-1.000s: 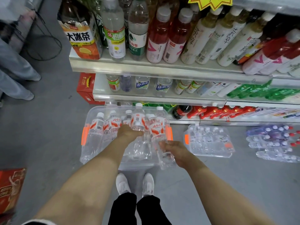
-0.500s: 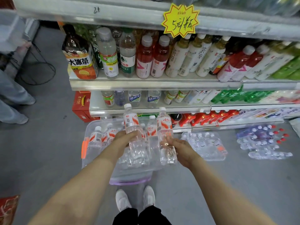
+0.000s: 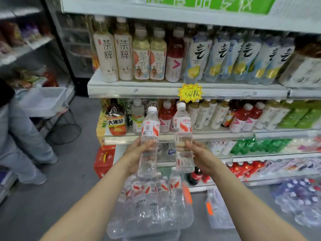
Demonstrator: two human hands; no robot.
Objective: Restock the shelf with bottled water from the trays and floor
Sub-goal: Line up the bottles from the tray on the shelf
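Observation:
My left hand [image 3: 137,153] grips a clear water bottle [image 3: 149,129] with a red-and-white label, held upright. My right hand [image 3: 199,153] grips a second, matching water bottle [image 3: 182,126], also upright. Both bottles are raised in front of the drinks shelf [image 3: 173,133], level with its middle rows. Below my hands, a shrink-wrapped tray of the same water bottles [image 3: 152,206] lies on the floor with its wrap torn open.
Tea and juice bottles fill the shelf rows [image 3: 208,63]. A yellow price tag [image 3: 190,93] hangs on the upper shelf edge. More wrapped water packs [image 3: 300,200] lie on the floor at right. A person's legs [image 3: 22,136] stand at left. Red cartons [image 3: 104,159] sit by the shelf's base.
Both hands have lifted one bottle each out of the floor tray up to shelf height. My view has tilted up from the floor to the shelves.

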